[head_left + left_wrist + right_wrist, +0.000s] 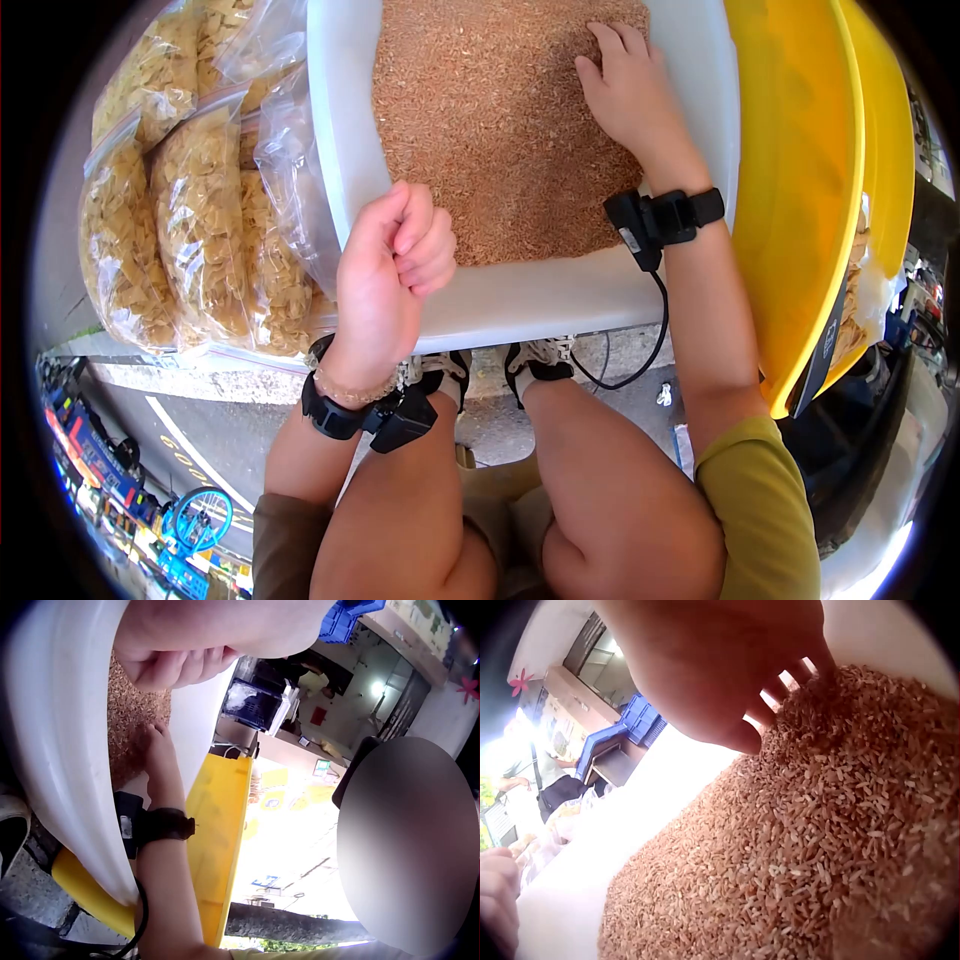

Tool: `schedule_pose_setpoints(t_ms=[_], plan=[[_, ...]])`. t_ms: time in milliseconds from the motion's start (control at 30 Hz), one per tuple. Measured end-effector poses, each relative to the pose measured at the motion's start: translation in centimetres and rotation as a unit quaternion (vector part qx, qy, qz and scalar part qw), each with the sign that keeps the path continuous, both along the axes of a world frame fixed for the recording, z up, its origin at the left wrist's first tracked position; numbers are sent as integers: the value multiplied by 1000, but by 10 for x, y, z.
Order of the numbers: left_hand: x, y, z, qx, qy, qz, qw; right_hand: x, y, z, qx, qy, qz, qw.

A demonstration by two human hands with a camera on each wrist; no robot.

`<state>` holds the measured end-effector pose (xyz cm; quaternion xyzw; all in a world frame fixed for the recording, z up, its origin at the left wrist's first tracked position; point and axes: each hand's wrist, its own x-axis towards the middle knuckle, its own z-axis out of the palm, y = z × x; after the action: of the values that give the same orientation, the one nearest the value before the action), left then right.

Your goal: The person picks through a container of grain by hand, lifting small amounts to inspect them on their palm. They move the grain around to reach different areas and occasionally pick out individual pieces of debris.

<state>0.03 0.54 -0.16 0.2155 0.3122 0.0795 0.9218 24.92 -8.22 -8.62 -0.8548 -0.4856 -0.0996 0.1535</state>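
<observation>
Reddish-brown rice (480,120) fills a deep white tub (545,300) in front of the person. At the tub's far right, the right hand (635,95) lies over the grain with its fingers spread. In the right wrist view, the fingertips of the right hand (727,675) press into the rice (810,840). The left hand (395,245) is raised over the tub's near left rim, fingers curled toward the palm and thumb against them. Nothing shows in its grasp. The left wrist view has the left hand (187,652) at the top, above the rice (135,712).
Clear bags of pale dried flakes (200,220) are stacked left of the tub. A yellow bin (800,190) stands close on the right, beside the right forearm. Below the tub are a kerb and the person's shoes (540,360). A cable hangs from the right wrist camera (635,225).
</observation>
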Motion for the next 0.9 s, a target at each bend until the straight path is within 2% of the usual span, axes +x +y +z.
schedule_pose_setpoints(t_ms=[67,100,167,200,233,267,300,367,400,467,500,567,600,633,700,733,767,800,833,867,900], plan=[[1,0,1,8,9,5,1000,-2,-2,4,-53,89,-32,994],[1,-1,2,12,17,7,1000,-2,-2,4,-53,87,-31,994],[0,-1,1,13,17,8,1000,-3,1,3,-93,175,-93,976],[1,-1,1,13,18,8,1000,-1,4,4,-92,172,-92,976],[1,-1,1,13,15,10,1000,0,8,6,-37,354,-141,924],[1,-1,1,13,20,9,1000,0,10,10,18,522,-185,832],[1,-1,2,14,24,8,1000,1,9,16,16,522,-186,833],[0,-2,0,13,21,7,1000,-1,6,36,90,731,-51,675],[0,-1,0,14,19,7,1000,1,7,45,91,730,-49,675],[0,-1,0,16,19,5,1000,1,7,57,-5,829,94,551],[-1,-1,0,17,19,2,1000,-1,6,60,-6,830,95,550],[-1,-1,0,17,19,3,1000,-4,4,63,-19,707,68,704],[-1,-1,0,16,19,3,1000,2,4,49,-3,651,7,759],[-1,-1,0,15,19,3,1000,5,5,41,-3,651,6,759],[-1,-1,-1,27,18,25,999,12,5,29,74,455,-93,883],[0,-3,0,27,17,25,999,14,5,22,75,454,-93,883],[-1,-7,3,86,23,54,995,15,5,15,90,326,-54,939],[-1,-11,5,144,30,82,986,15,4,9,103,191,-15,976],[-5,-16,5,145,31,82,986,15,3,4,105,192,-15,976],[-11,-23,2,284,-6,118,952,13,5,0,101,180,-22,978],[-15,-28,0,416,-42,152,896,13,6,-3,97,169,-29,980]])
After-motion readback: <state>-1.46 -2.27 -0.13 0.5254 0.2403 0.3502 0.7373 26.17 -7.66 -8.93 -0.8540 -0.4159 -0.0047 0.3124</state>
